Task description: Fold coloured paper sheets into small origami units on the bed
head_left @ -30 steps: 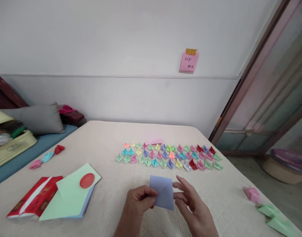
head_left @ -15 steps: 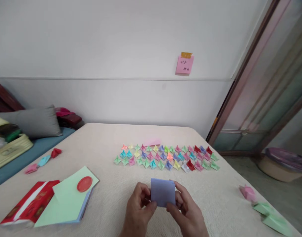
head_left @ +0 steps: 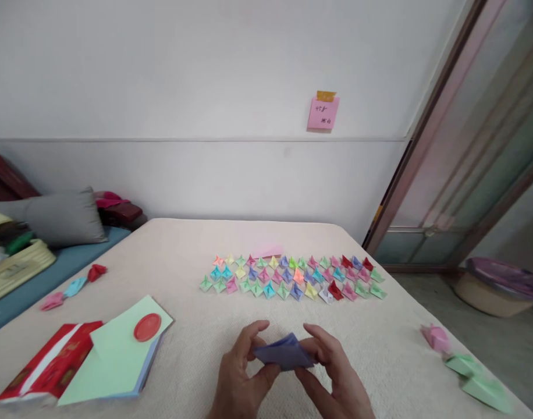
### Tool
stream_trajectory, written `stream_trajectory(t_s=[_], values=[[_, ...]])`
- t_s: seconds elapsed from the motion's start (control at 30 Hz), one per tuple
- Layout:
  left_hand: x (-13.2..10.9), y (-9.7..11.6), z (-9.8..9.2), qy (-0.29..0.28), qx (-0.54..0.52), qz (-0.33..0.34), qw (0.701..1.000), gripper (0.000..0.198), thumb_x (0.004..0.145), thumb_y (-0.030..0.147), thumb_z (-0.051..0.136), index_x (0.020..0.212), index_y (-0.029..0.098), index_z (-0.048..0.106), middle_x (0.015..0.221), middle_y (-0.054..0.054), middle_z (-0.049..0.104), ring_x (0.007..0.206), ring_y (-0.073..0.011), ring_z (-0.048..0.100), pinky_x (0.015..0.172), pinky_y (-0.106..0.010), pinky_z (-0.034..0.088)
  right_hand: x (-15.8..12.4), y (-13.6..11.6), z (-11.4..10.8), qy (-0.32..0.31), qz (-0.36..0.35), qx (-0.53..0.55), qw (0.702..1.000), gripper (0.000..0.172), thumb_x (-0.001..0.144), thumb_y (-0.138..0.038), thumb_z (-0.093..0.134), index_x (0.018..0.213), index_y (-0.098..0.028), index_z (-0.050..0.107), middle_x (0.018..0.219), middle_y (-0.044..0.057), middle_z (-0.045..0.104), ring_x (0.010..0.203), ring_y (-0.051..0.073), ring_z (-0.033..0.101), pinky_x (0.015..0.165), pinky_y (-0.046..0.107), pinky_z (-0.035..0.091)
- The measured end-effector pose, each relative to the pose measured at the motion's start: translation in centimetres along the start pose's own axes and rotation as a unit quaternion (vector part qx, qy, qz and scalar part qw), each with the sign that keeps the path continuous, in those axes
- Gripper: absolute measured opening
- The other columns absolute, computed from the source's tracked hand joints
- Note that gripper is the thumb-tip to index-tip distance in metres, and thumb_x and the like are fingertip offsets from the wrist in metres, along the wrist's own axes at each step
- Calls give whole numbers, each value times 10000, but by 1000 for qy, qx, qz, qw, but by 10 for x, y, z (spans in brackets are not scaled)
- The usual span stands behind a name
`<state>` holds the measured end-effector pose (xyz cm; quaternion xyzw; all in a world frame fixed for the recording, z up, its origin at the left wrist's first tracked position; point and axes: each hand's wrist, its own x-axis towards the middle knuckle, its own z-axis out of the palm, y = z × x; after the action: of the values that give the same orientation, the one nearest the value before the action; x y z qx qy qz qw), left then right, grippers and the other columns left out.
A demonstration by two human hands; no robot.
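A small purple folded paper [head_left: 284, 354] is held between my two hands above the near middle of the table. My left hand [head_left: 244, 369] pinches its left end, the thumb along the lower edge and the other fingers behind. At the right end my right hand [head_left: 331, 369] grips it in the same way, with the index finger raised off the paper. The paper looks like a flattened shape with a pointed top, tilted away from me. Beyond the hands, several small folded paper pieces [head_left: 288, 276] in many colours stand in three rows.
Green and blue paper sheets [head_left: 113, 361] with a red disc [head_left: 147, 327] on top lie at left, beside a red packet [head_left: 52, 358]. Small folded papers lie near both side edges, among them a pink one [head_left: 436, 338]. A pink note [head_left: 323, 112] is taped to the wall.
The purple paper has gone from a flat upright rectangle to a lower, pointed shape tilted between my hands. My index fingers have lifted away from it.
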<state>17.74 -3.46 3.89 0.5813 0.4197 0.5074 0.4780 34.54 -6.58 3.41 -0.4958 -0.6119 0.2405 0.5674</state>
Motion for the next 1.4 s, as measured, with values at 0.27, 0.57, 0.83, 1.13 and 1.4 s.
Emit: stream_trajectory(t_s=[0.27,0.57,0.83,1.13,1.4], values=[[-4,-5,2,6,37,41,998,437,732,255,693,1147,300,564,752,45,648,723,-142,616,720,-241,486,-1,-10,-3,-5,-48,41,998,290,789,-88,540,985,-299,512,1224,41,523,1178,202,481,967,308,405],[-6,-11,4,-21,71,60,995,423,763,309,666,1170,313,552,754,43,674,729,-152,636,718,-255,502,0,-16,-8,-2,-33,50,998,297,751,-95,601,959,-303,559,1238,43,529,1139,215,525,923,300,456],[-7,-9,7,-13,77,59,995,404,756,339,669,1146,300,573,757,32,692,732,-156,648,687,-241,514,2,-23,-10,-16,-18,43,999,264,723,-67,590,877,-282,576,1214,33,552,1078,195,564,862,250,482],[-7,-9,8,1,-2,-12,1000,452,719,300,688,1151,239,568,857,-11,666,706,-159,642,667,-239,517,7,-11,-5,-64,47,1,997,54,798,-281,598,812,-240,632,881,41,662,804,202,607,713,256,491],[-6,-3,-1,-55,48,54,996,453,756,284,644,1200,286,553,926,-15,668,696,-150,599,633,-230,484,9,-7,-5,-96,105,9,990,141,782,-285,579,666,-208,597,610,-25,515,603,144,473,571,226,384]])
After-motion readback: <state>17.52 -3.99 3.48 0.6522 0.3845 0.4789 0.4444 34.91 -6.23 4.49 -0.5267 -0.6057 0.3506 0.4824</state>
